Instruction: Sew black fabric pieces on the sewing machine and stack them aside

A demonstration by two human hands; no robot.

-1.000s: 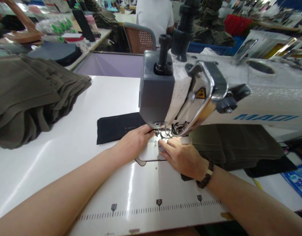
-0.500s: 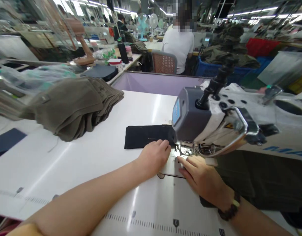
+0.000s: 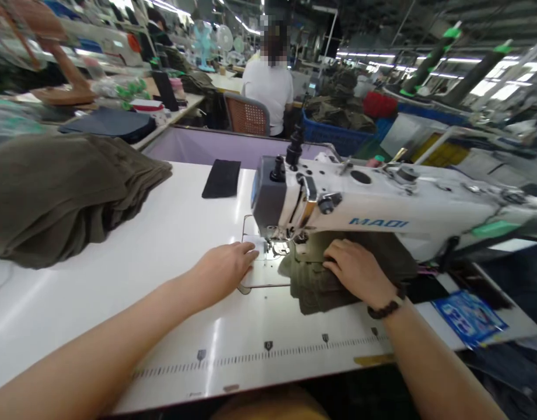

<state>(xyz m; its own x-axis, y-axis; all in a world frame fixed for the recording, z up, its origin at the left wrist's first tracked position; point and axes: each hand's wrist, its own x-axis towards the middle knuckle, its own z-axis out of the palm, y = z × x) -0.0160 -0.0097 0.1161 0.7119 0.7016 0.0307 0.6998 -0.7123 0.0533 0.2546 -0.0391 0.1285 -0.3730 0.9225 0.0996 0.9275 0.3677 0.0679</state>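
My left hand (image 3: 227, 268) lies flat on the white table, fingertips at the edge of the metal needle plate (image 3: 262, 274) and beside a small white piece (image 3: 254, 241); nothing is in its grasp. My right hand (image 3: 356, 271), with a bead bracelet on the wrist, sits curled on a stack of olive fabric pieces (image 3: 321, 289) under the arm of the white sewing machine (image 3: 382, 204). The grey machine head and needle (image 3: 275, 204) stand between my hands. A black fabric piece (image 3: 222, 178) lies flat at the far side of the table, away from both hands.
A big pile of olive garments (image 3: 53, 192) fills the left of the table (image 3: 163, 245). A ruler scale (image 3: 268, 353) runs along the near edge. A blue printed sheet (image 3: 470, 318) lies at the right. A person in a white shirt (image 3: 268, 93) sits at the bench behind.
The black piece has gone from under the presser foot to the table's far side. My right hand has shifted right onto the olive stack. My left hand stays by the needle plate.
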